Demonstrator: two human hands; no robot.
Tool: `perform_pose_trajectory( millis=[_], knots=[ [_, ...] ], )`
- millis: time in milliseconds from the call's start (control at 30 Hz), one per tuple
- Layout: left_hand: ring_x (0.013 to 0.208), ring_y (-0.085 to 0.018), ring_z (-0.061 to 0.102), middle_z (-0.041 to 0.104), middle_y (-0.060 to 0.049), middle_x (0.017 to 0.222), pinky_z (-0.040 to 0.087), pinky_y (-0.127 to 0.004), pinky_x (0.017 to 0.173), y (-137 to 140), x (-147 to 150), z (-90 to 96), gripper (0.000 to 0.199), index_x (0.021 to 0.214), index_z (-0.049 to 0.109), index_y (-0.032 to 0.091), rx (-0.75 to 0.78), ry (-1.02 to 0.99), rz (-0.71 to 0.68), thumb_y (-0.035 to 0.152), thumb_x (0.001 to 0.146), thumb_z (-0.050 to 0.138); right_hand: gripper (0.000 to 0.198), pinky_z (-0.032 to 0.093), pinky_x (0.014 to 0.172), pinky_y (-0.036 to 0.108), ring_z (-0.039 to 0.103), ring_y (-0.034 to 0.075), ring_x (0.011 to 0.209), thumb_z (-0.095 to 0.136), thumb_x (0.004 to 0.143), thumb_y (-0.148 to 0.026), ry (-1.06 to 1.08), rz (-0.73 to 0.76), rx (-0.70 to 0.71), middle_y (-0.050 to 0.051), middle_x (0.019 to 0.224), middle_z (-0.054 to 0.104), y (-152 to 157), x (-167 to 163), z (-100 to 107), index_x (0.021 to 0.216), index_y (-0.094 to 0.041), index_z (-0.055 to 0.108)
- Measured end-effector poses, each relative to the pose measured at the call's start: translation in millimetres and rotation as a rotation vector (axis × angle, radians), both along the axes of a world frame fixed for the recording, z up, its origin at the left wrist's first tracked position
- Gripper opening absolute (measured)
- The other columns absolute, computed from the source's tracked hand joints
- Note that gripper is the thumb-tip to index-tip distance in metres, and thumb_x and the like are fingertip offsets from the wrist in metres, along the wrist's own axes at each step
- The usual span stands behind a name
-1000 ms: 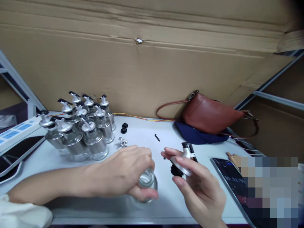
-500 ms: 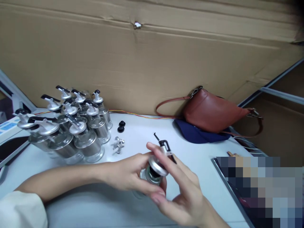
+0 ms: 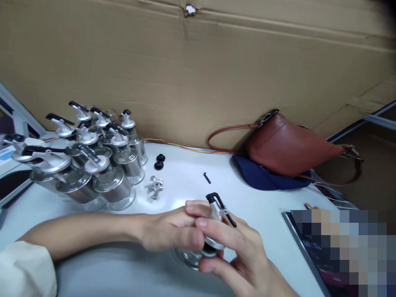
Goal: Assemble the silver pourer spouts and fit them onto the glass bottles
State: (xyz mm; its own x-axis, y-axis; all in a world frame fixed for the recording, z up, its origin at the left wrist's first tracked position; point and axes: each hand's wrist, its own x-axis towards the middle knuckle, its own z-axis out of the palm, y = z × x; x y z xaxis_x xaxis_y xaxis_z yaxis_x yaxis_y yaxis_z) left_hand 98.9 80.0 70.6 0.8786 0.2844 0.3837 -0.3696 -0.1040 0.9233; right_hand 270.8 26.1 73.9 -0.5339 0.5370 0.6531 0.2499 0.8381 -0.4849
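Both hands are at a small glass bottle (image 3: 189, 258) with a silver pour spout (image 3: 215, 211) that has a black flip lever. My left hand (image 3: 175, 231) is closed around the far side of the silver cap and the bottle's shoulder. From the right, my right hand (image 3: 241, 247) grips the cap and neck, with fingers over the cap's rim and the thumb low on the glass. Much of the bottle is hidden by my fingers. Beyond my hands a small black lever piece (image 3: 207, 177) lies on the table (image 3: 182, 187).
Several similar glass bottles (image 3: 113, 183) with spouts stand at the left. Silver spout parts (image 3: 154, 187) and two black stoppers (image 3: 159, 161) lie beside them. A brown bag (image 3: 287, 148) rests on a navy cap (image 3: 256, 177) at the right, near a dark-framed screen (image 3: 305, 247), partly pixelated.
My left hand has shifted up from the bottle's body to the cap. My right fingers have moved lower around the cap and neck. The view has tilted down slightly.
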Motion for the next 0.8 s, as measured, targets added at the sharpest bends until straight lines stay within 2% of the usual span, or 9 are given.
perform_pose_trajectory(
  millis=[100, 233, 333, 433, 500, 600, 733, 800],
  knots=[
    [0.089, -0.019, 0.056, 0.058, -0.007, 0.092, 0.047, -0.036, 0.093, -6, 3, -2.2, 0.049, 0.085, 0.057, 0.015, -0.038, -0.002, 0.046, 0.062, 0.091, 0.042, 0.044, 0.055, 0.092, 0.032, 0.063, 0.019, 0.11, 0.053, 0.096, -0.031, -0.018, 0.0, 0.029, 0.011, 0.114, 0.067, 0, 0, 0, 0.138, -0.022, 0.042],
    [0.088, -0.02, 0.055, 0.056, -0.008, 0.09, 0.048, -0.034, 0.087, -9, 5, -1.5, 0.051, 0.085, 0.055, 0.014, -0.09, 0.034, 0.031, 0.064, 0.089, 0.046, 0.05, 0.055, 0.093, 0.035, 0.063, 0.022, 0.113, 0.052, 0.096, -0.032, -0.047, -0.027, 0.082, 0.015, 0.12, 0.064, -2, 1, -4, 0.143, -0.021, 0.038],
    [0.083, -0.018, 0.054, 0.053, -0.007, 0.084, 0.049, -0.031, 0.078, -9, 6, -1.8, 0.046, 0.084, 0.053, 0.014, -0.084, 0.005, 0.004, 0.06, 0.09, 0.045, 0.052, 0.056, 0.092, 0.034, 0.062, 0.024, 0.115, 0.052, 0.096, -0.033, -0.079, -0.063, 0.129, 0.017, 0.122, 0.064, -4, 1, -6, 0.144, -0.019, 0.037],
    [0.068, -0.015, 0.05, 0.049, -0.002, 0.072, 0.046, -0.025, 0.063, -9, 8, -3.8, 0.04, 0.08, 0.049, 0.017, -0.102, -0.049, -0.024, 0.055, 0.091, 0.047, 0.052, 0.058, 0.088, 0.033, 0.065, 0.024, 0.112, 0.05, 0.097, -0.03, -0.1, -0.104, 0.155, 0.017, 0.12, 0.065, -6, 2, -6, 0.145, -0.02, 0.035],
    [0.058, -0.012, 0.045, 0.046, 0.001, 0.066, 0.04, -0.022, 0.052, -10, 9, -4.7, 0.037, 0.074, 0.046, 0.019, -0.126, -0.069, -0.056, 0.051, 0.089, 0.054, 0.053, 0.06, 0.085, 0.033, 0.067, 0.023, 0.108, 0.047, 0.098, -0.025, -0.125, -0.138, 0.171, 0.016, 0.119, 0.066, -8, 1, -5, 0.148, -0.022, 0.031],
    [0.054, -0.01, 0.042, 0.045, 0.002, 0.063, 0.036, -0.021, 0.046, -10, 10, -4.3, 0.037, 0.071, 0.045, 0.019, -0.153, -0.068, -0.086, 0.047, 0.084, 0.064, 0.055, 0.061, 0.08, 0.032, 0.069, 0.022, 0.103, 0.045, 0.097, -0.019, -0.161, -0.16, 0.195, 0.011, 0.115, 0.069, -10, 0, -2, 0.15, -0.027, 0.028],
    [0.052, -0.012, 0.046, 0.045, 0.002, 0.058, 0.038, -0.022, 0.047, -10, 7, -4.2, 0.042, 0.074, 0.047, 0.019, -0.18, -0.043, -0.068, 0.059, 0.088, 0.051, 0.053, 0.062, 0.075, 0.029, 0.071, 0.021, 0.093, 0.044, 0.098, -0.02, -0.16, -0.159, 0.18, 0.011, 0.104, 0.071, -10, -1, 2, 0.149, -0.022, 0.029],
    [0.057, -0.013, 0.051, 0.048, 0.001, 0.059, 0.042, -0.023, 0.05, -10, 6, -5.2, 0.047, 0.075, 0.047, 0.019, -0.177, -0.007, -0.028, 0.065, 0.087, 0.048, 0.051, 0.062, 0.077, 0.029, 0.071, 0.021, 0.094, 0.043, 0.099, -0.021, -0.162, -0.148, 0.163, 0.009, 0.104, 0.072, -9, -1, 3, 0.148, -0.024, 0.03]
  ],
)
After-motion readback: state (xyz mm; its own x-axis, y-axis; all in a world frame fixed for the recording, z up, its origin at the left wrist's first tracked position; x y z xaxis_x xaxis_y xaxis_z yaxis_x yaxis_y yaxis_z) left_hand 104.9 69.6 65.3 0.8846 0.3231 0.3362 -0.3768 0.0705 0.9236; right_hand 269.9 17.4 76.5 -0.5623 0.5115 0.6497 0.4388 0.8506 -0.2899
